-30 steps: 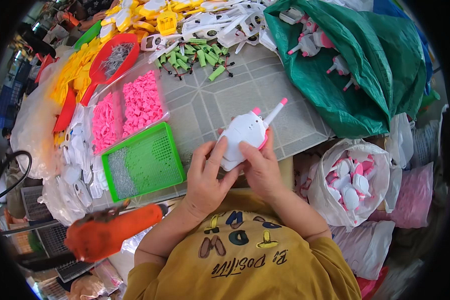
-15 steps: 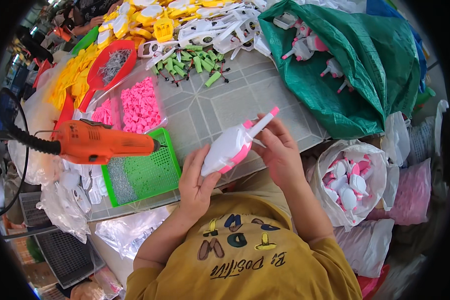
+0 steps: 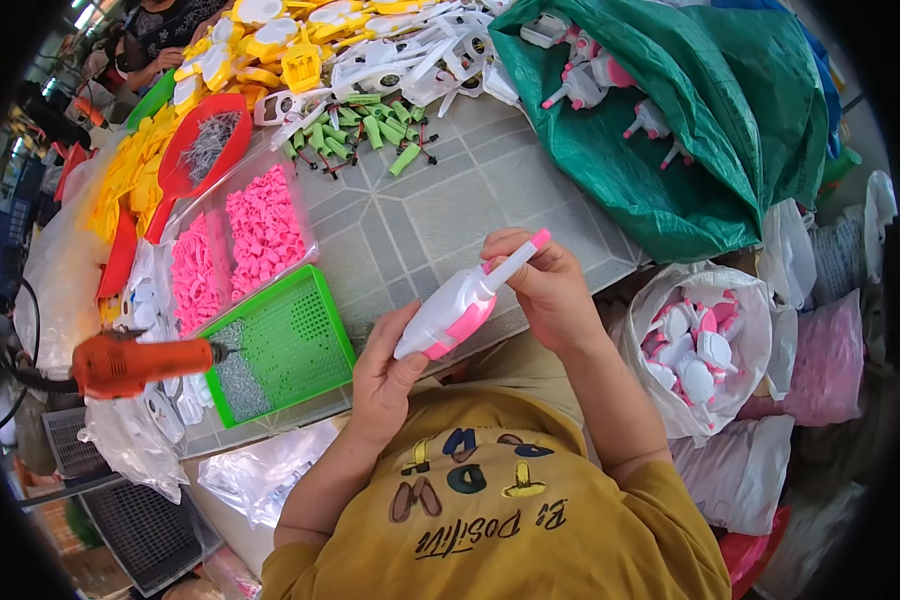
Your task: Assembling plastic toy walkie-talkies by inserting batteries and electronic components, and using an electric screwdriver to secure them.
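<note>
A white and pink plastic housing (image 3: pixel 445 317), rounded at one end with a slim pink-tipped stem at the other, is held above the table's near edge. My left hand (image 3: pixel 385 365) grips its rounded end, fingers along the far side and thumb on the near side. At the stem end, my right hand (image 3: pixel 548 290) has its fingers closed around the base of the stem, partly behind it. An orange electric screwdriver (image 3: pixel 140 362) hangs at the left, its bit pointing over a green perforated tray (image 3: pixel 315 375) with small metal screws in one end.
Pink plastic pieces (image 3: pixel 265 225) fill a clear tray. A red scoop (image 3: pixel 162 190) holds metal pins. Green cylinders with wires (image 3: pixel 375 130) and yellow and white casings (image 3: pixel 305 65) lie at the back. A green sack (image 3: pixel 650 200) and a white bag (image 3: pixel 630 360) hold similar housings at the right.
My right hand has shifted to the base of the stem and its fingers have closed in. The housing has turned slightly in my hands. The orange screwdriver has swung left and down.
</note>
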### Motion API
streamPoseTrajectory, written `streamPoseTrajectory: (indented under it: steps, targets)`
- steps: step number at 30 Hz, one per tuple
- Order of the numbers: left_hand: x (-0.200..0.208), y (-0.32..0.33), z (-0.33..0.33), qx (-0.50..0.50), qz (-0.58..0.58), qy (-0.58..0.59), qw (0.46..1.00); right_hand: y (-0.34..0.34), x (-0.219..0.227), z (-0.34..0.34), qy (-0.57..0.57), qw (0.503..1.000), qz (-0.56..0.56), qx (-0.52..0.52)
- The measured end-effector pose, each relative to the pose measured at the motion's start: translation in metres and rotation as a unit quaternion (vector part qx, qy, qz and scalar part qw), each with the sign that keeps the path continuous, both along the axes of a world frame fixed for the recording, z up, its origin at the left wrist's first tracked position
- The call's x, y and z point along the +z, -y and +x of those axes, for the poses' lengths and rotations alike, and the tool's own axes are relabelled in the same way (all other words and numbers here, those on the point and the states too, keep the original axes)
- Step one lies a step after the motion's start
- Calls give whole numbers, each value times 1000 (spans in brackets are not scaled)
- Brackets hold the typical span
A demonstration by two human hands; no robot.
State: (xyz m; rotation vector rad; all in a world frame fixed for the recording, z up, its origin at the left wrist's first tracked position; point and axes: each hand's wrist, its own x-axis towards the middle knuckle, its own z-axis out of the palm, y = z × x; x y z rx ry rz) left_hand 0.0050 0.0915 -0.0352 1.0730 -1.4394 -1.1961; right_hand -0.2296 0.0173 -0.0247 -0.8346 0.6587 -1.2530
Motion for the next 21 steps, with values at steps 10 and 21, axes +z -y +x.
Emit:
streamPoseTrajectory:
  steps: [10, 21]
  targets:
    - [-11, -6, -4, -42, 124, -196, 972, -9, 7, 0, 19, 999, 33, 32]
    - [-15, -9, -9, -56, 136, -228, 963, -9, -5, 3, -7, 996, 83, -15]
